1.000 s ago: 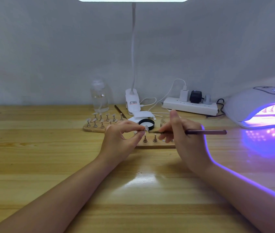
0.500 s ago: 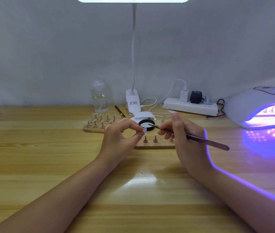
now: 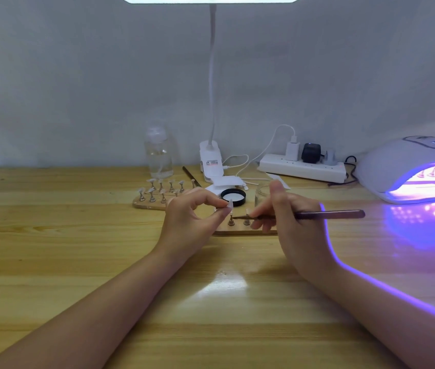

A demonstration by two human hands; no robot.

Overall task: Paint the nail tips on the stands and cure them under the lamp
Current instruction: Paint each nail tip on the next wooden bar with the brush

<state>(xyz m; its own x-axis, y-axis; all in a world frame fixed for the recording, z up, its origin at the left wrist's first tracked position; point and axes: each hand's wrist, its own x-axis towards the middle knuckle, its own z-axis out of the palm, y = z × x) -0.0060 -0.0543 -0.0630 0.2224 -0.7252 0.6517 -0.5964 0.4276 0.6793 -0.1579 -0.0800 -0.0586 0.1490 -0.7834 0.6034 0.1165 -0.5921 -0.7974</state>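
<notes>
My left hand (image 3: pixel 192 217) pinches a small clear nail tip (image 3: pixel 229 204) between thumb and fingers, above a wooden stand board (image 3: pixel 237 231) with metal stands (image 3: pixel 231 221). My right hand (image 3: pixel 285 219) grips a thin purple brush (image 3: pixel 328 214), held level with its point just under the nail tip. Behind the hands stands a black-rimmed jar of white gel (image 3: pixel 233 196). A second wooden board (image 3: pixel 147 205) at the back left carries several stands with nail tips. The curing lamp (image 3: pixel 408 166) glows purple at the right edge, with stands inside its opening.
A clear bottle (image 3: pixel 159 153), a white clip-on desk lamp (image 3: pixel 211 161) and a power strip (image 3: pixel 301 169) with plugs and cables line the back wall. A small glass jar (image 3: pixel 261 194) sits behind my right hand. A dark stick (image 3: pixel 191 175) lies beside the far board.
My right hand has brought the brush from the gel jar back down to the nail tip and levelled its handle. The left hand has stayed in place with the tip.
</notes>
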